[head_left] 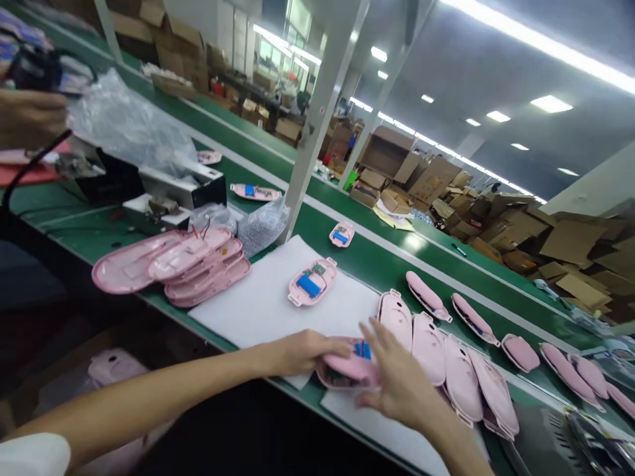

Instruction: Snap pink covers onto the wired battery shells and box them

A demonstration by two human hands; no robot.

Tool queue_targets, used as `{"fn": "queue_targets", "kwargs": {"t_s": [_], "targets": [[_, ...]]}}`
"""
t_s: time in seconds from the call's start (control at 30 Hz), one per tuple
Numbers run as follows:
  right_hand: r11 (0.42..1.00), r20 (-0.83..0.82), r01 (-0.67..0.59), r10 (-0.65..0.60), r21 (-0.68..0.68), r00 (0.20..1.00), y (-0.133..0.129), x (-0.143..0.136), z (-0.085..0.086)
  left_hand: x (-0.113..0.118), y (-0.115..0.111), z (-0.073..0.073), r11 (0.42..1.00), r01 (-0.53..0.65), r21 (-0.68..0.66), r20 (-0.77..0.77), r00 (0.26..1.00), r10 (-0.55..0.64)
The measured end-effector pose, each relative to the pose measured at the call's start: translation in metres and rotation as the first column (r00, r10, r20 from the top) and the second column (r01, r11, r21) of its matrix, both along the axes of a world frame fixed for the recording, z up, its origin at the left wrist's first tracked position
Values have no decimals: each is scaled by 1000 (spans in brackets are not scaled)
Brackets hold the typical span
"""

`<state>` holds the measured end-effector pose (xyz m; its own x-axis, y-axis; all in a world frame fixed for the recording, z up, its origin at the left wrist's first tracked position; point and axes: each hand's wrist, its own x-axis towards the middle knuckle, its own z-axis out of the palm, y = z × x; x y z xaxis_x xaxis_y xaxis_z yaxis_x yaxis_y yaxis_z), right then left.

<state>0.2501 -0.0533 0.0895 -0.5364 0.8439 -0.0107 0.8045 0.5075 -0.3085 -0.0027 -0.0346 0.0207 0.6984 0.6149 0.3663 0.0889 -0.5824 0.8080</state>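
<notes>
My left hand [310, 350] pinches the edge of a pink plastic shell [350, 365] at the front edge of the bench. A blue part, like the battery block in the other shells, shows inside it. At its right side is my right hand [397, 377], fingers spread; whether it touches the shell I cannot tell. Behind them an open pink shell [313, 283] lies on a white foam sheet [265, 284], its green circuit board and blue block showing. A row of pink shells [429, 348] leans together to the right of my right hand.
Stacked pink covers [198, 254] lie at left, near bubble wrap [265, 225] and a metal box [183, 188]. More pink shells [426, 294] lie along the green bench [377, 254]. A white post [322, 112] rises behind the foam. Another person's hand [32, 119] is at far left.
</notes>
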Motion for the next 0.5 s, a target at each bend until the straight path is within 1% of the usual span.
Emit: {"fn": "queue_targets", "kwargs": {"t_s": [0.03,0.07,0.1,0.13,0.2,0.23,0.27,0.3,0.33,0.37,0.4,0.43,0.47,0.5], "targets": [[995,59,-46,51,-94,997,3,-6,-10,-4,0,6,997,57,55,-36,998,-55],[985,94,-71,87,-156,992,8,-14,-21,-9,0,13,990,88,109,-75,994,-80],[978,104,-92,113,-185,988,13,-21,-31,-14,0,21,983,102,154,-123,989,-83],[977,93,-110,129,-184,987,18,-28,-41,-19,2,29,977,109,182,-180,981,-76],[983,40,-132,138,-130,990,27,-35,-54,-30,11,45,978,92,185,-285,958,-36],[985,16,-134,137,-109,991,31,-36,-57,-34,20,53,983,59,175,-324,946,1],[987,-5,-127,128,-96,992,36,-33,-57,-38,35,61,985,9,172,-349,936,52],[991,-32,-108,106,-79,994,44,-29,-54,-41,55,68,981,-62,182,-350,929,123],[996,-70,-69,66,-49,995,54,-22,-48,-42,80,74,968,-157,194,-331,919,215],[1000,-117,-6,5,-10,993,70,-15,-40,-40,110,80,941,-275,198,-302,896,325],[996,-165,86,-78,37,983,90,-7,-31,-37,144,85,896,-401,189,-272,856,440],[978,-202,195,-175,79,964,115,-1,-22,-32,179,91,841,-514,170,-247,804,541],[948,-214,300,-273,108,938,144,4,-14,-25,214,96,785,-601,150,-231,751,619],[914,-195,387,-361,120,912,177,7,-10,-18,247,101,741,-657,137,-219,710,670]]}}
